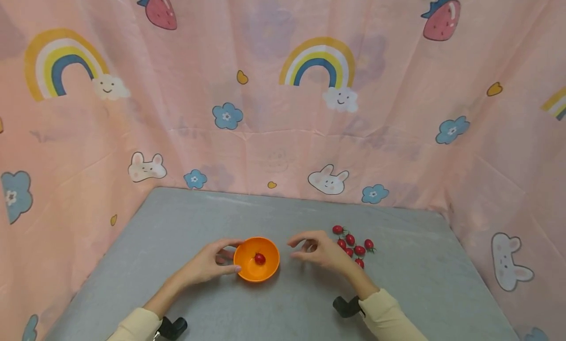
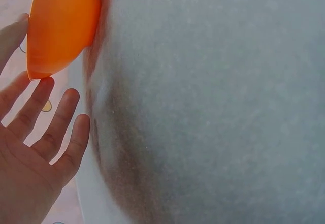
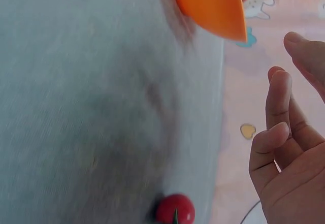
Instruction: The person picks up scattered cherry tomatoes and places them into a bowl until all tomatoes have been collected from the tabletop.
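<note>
On the grey table stands an orange bowl (image 1: pixel 267 274) with one small red tomato (image 1: pixel 260 258) inside it. My left hand (image 1: pixel 208 263) holds the bowl's left side, thumb at the near rim and fingertips at the far rim. The left wrist view shows the bowl (image 2: pixel 61 26) from the side, its rim between thumb and fingers. To the right of the bowl, apart from it, my right hand (image 1: pixel 325 252) hovers with loosely bent fingers and nothing in them. Just beyond that hand lie several cherry tomatoes (image 1: pixel 359 250), partly hidden by it.
A pink printed curtain (image 1: pixel 265 149) hangs behind the table and along both sides. The grey tabletop (image 1: pixel 265 316) reaches back to its foot. Black devices, one a wrist mount (image 1: pixel 347 306), sit at both cuffs. In the right wrist view, one tomato (image 3: pixel 175 209) shows at the lower edge.
</note>
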Demonstrator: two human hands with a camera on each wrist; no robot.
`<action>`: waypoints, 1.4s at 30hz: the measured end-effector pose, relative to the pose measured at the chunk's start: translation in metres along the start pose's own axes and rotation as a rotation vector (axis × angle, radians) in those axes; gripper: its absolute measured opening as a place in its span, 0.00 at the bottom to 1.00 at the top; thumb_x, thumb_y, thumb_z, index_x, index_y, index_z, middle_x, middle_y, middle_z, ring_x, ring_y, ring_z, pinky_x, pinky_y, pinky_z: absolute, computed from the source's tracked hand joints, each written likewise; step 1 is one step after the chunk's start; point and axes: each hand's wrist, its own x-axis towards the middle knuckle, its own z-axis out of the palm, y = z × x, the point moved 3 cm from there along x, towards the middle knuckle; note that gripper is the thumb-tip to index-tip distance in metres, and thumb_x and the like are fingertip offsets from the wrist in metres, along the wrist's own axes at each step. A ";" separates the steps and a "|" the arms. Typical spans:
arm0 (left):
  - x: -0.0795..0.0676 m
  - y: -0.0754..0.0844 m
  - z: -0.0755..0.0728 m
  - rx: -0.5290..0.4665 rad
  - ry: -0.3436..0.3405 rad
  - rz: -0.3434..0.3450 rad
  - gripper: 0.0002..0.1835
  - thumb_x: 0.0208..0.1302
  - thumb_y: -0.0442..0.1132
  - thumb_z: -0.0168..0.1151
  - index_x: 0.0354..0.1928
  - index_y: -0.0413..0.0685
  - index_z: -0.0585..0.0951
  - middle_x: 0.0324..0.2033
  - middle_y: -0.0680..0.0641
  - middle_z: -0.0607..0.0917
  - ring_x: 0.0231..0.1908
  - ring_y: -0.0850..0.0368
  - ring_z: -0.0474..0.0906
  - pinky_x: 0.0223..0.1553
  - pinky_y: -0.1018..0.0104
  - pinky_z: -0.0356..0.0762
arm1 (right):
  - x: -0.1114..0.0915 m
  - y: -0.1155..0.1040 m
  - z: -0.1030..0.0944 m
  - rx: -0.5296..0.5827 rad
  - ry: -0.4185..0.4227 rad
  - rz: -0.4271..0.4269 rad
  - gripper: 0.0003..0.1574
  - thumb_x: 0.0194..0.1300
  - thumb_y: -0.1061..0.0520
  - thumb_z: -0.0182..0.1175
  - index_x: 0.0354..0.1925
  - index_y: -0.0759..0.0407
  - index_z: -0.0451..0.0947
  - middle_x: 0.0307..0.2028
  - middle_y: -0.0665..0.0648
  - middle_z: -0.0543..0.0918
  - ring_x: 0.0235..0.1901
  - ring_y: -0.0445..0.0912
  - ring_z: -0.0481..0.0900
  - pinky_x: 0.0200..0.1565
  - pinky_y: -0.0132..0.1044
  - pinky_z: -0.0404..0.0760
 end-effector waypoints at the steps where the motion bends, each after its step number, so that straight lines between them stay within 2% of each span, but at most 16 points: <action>1: 0.000 0.000 0.000 -0.001 -0.001 0.002 0.33 0.63 0.44 0.74 0.68 0.46 0.75 0.63 0.45 0.78 0.51 0.51 0.82 0.51 0.57 0.81 | -0.002 0.001 -0.002 -0.004 0.004 0.008 0.16 0.67 0.59 0.70 0.53 0.53 0.86 0.49 0.62 0.85 0.40 0.54 0.81 0.43 0.40 0.83; 6: 0.000 0.000 0.000 -0.001 -0.006 0.003 0.33 0.63 0.44 0.75 0.68 0.46 0.75 0.63 0.45 0.78 0.51 0.50 0.82 0.51 0.57 0.81 | -0.013 0.008 -0.015 -0.035 0.038 0.024 0.17 0.66 0.58 0.71 0.53 0.58 0.86 0.48 0.62 0.85 0.39 0.51 0.82 0.43 0.40 0.83; 14: -0.001 0.002 0.000 -0.003 -0.003 -0.007 0.33 0.63 0.44 0.75 0.68 0.46 0.75 0.62 0.45 0.78 0.51 0.51 0.82 0.52 0.55 0.81 | -0.035 0.018 -0.036 -0.098 0.099 -0.031 0.17 0.64 0.62 0.72 0.51 0.63 0.85 0.45 0.64 0.85 0.35 0.49 0.83 0.39 0.38 0.84; 18: -0.001 0.003 0.000 -0.001 -0.004 -0.009 0.33 0.63 0.43 0.75 0.68 0.45 0.75 0.62 0.44 0.78 0.51 0.50 0.82 0.52 0.55 0.81 | -0.046 0.021 -0.045 -0.089 0.113 -0.028 0.17 0.64 0.61 0.72 0.51 0.64 0.84 0.44 0.64 0.85 0.34 0.50 0.82 0.36 0.38 0.83; 23: -0.002 0.004 0.000 0.008 -0.005 -0.006 0.33 0.63 0.43 0.75 0.68 0.45 0.75 0.62 0.44 0.78 0.51 0.50 0.82 0.52 0.55 0.81 | -0.059 0.027 -0.056 -0.107 0.137 0.012 0.18 0.65 0.57 0.72 0.52 0.62 0.84 0.43 0.58 0.86 0.33 0.51 0.79 0.31 0.36 0.80; 29: -0.001 0.004 0.000 0.011 -0.003 -0.006 0.32 0.63 0.44 0.75 0.68 0.46 0.75 0.62 0.45 0.78 0.51 0.51 0.82 0.51 0.56 0.81 | -0.071 0.031 -0.067 -0.108 0.149 -0.016 0.16 0.66 0.62 0.70 0.51 0.64 0.83 0.43 0.63 0.85 0.31 0.50 0.79 0.28 0.36 0.80; 35: -0.001 0.003 0.000 0.010 -0.005 -0.007 0.32 0.63 0.44 0.75 0.68 0.47 0.75 0.62 0.45 0.78 0.50 0.51 0.82 0.51 0.55 0.81 | -0.082 0.036 -0.078 -0.128 0.166 0.000 0.16 0.67 0.60 0.70 0.52 0.64 0.83 0.44 0.61 0.85 0.32 0.50 0.80 0.30 0.36 0.82; 42: -0.001 0.003 0.000 0.003 -0.008 -0.006 0.32 0.63 0.44 0.75 0.68 0.47 0.75 0.62 0.45 0.78 0.50 0.52 0.82 0.51 0.55 0.81 | -0.098 0.040 -0.088 -0.188 0.190 -0.040 0.15 0.66 0.62 0.70 0.50 0.66 0.83 0.42 0.63 0.85 0.34 0.48 0.80 0.35 0.36 0.82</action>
